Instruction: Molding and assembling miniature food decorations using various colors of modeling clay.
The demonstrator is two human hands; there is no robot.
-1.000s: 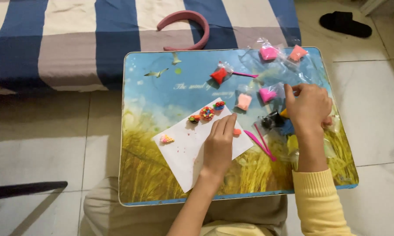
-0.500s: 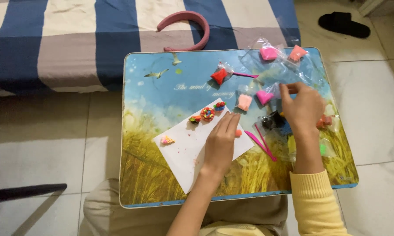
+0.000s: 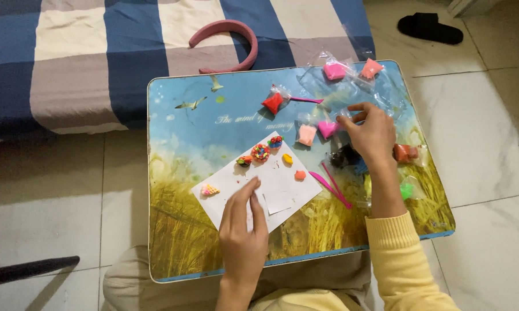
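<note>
The bright pink clay bag (image 3: 327,128) lies on the upper right part of the lap table (image 3: 179,230), just beside a pale pink clay bag (image 3: 307,135). The right hand (image 3: 373,137) reaches across from the lower right, its yellow sleeve (image 3: 406,265) over the table's near edge, wrist straight, knuckles up. Its thumb and forefinger are stretched toward the bright pink bag, tips slightly apart and right at its edge; whether they pinch the plastic cannot be told. The other fingers curl loosely above a dark clay bag (image 3: 344,155).

The left hand (image 3: 242,230) rests flat, palm down, on the white paper sheet (image 3: 271,184), fingers straight and together, gripping nothing. On the sheet above the fingertips sit small clay figures: a round decorated one (image 3: 260,152), a yellow piece (image 3: 287,158), an orange piece (image 3: 300,175) and a cone-shaped piece (image 3: 209,190) off to the left.

Two pink modelling tools (image 3: 332,187) lie between the hands. A red clay bag (image 3: 273,102) lies farther up, an orange clay bag (image 3: 406,152) and a green clay bag (image 3: 407,190) lie right of the right hand. A pink headband (image 3: 225,34) rests on the striped bedding (image 3: 69,63) beyond the table.
</note>
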